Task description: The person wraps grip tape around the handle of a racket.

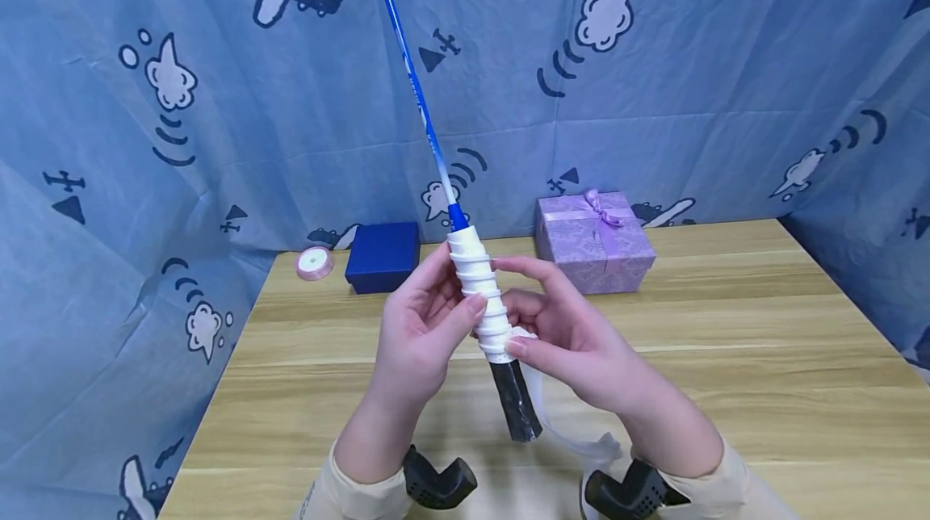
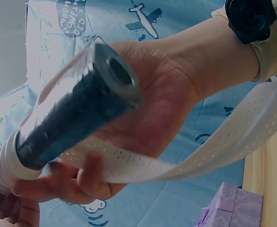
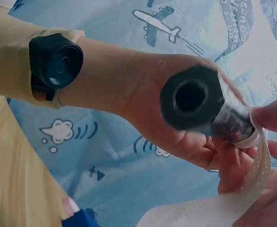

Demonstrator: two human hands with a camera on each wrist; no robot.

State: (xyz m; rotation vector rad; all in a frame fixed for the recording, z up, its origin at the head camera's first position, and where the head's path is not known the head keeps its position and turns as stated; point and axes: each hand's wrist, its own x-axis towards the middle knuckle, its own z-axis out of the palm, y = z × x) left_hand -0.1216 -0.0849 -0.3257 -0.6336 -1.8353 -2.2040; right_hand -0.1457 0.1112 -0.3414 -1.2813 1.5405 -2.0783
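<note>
A blue badminton racket (image 1: 416,92) slants up and away, its head cut off by the top edge of the head view. White perforated grip tape (image 1: 475,274) winds in overlapping turns round the upper handle; the lower handle (image 1: 514,403) is bare and black, with a hollow end (image 3: 191,97) in the right wrist view. My left hand (image 1: 420,326) holds the wrapped part between thumb and fingers. Lower down, my right hand (image 1: 574,334) pinches the tape at the last turn, thumb on its edge. The loose tape end (image 2: 223,137) hangs below the right hand.
On the wooden table (image 1: 305,399) a pink ribbon spool (image 1: 315,262), a dark blue box (image 1: 383,257) and a purple gift box (image 1: 596,244) with a bow stand at the back. A blue patterned cloth (image 1: 291,100) hangs behind. Both wrists wear black cameras.
</note>
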